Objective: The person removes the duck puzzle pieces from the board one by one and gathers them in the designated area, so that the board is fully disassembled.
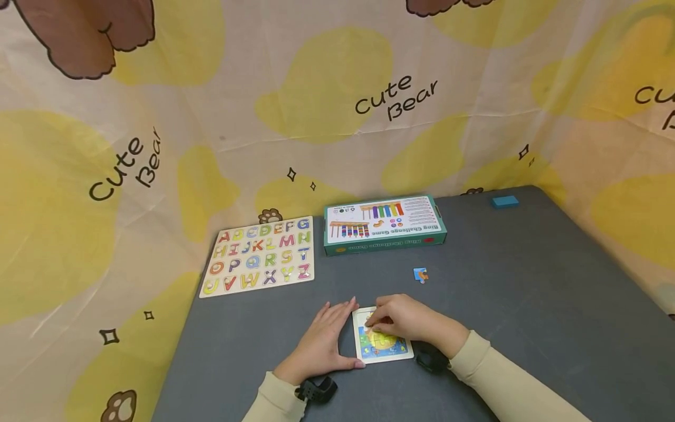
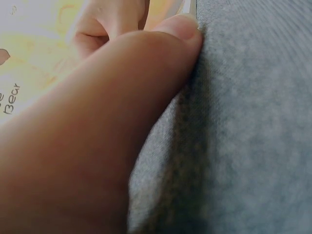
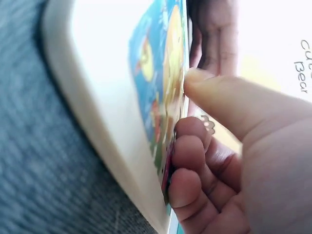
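Note:
A small jigsaw puzzle (image 1: 384,346) in a pale frame lies on the grey table, its picture yellow and blue. The left hand (image 1: 324,343) spans the puzzle's left side with fairly straight fingers, its thumb (image 2: 180,27) at the near corner. Over the puzzle's upper part is the right hand (image 1: 408,316), with bent fingers (image 3: 187,153) and thumb touching the picture. Whether a piece is between its thumb and index finger is hidden. Beyond the right hand lies a loose blue-and-orange puzzle piece (image 1: 420,275).
A wooden alphabet board (image 1: 261,255) lies at the back left. Beside it is a green-edged Ring Challenge Game box (image 1: 385,225). A small blue block (image 1: 505,202) sits at the far right. A printed cloth (image 1: 327,88) hangs behind the table.

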The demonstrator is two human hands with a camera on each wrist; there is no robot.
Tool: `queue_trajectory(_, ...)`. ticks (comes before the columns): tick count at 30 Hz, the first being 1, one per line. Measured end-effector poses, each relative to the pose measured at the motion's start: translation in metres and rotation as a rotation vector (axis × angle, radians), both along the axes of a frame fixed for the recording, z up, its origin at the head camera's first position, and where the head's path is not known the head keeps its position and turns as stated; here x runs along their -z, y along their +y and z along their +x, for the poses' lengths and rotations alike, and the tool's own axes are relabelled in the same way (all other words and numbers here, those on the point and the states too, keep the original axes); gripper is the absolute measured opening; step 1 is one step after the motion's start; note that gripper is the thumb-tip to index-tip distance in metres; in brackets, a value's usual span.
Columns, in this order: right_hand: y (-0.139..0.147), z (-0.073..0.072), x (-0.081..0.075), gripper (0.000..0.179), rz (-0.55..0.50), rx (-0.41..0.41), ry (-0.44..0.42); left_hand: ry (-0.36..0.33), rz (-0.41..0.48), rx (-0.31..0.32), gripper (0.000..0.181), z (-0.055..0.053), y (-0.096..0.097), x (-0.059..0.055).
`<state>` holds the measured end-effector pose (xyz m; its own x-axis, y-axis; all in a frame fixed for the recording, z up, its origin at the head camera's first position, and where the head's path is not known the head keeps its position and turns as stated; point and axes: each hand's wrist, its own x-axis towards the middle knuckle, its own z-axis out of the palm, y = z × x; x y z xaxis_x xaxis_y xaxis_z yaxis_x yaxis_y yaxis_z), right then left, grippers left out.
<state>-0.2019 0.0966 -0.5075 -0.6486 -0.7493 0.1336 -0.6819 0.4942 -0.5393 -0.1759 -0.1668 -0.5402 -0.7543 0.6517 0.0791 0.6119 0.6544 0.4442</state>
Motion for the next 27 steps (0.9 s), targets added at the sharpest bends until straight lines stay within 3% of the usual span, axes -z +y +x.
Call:
queue_trajectory(14, -0.001, -0.001, 0.007, 0.021, -0.005, 0.041, -0.014, 0.007, -0.011, -0.006, 0.111, 0.0, -0.002, 0.002)
queue_trajectory(19, -0.001, -0.003, 0.01, 0.019, 0.006, 0.073, -0.044, -0.019, 0.103, 0.0, 0.08, -0.002, -0.004, 0.002)
queue_trajectory(23, -0.001, -0.004, 0.011, 0.018, 0.019, 0.079, -0.06, -0.024, 0.206, 0.051, 0.05, -0.003, -0.008, -0.001)
queue_trajectory(27, -0.001, -0.003, 0.01, 0.018, 0.004, 0.079, -0.078, -0.007, 0.152, 0.122, 0.043, -0.002, -0.011, -0.001)
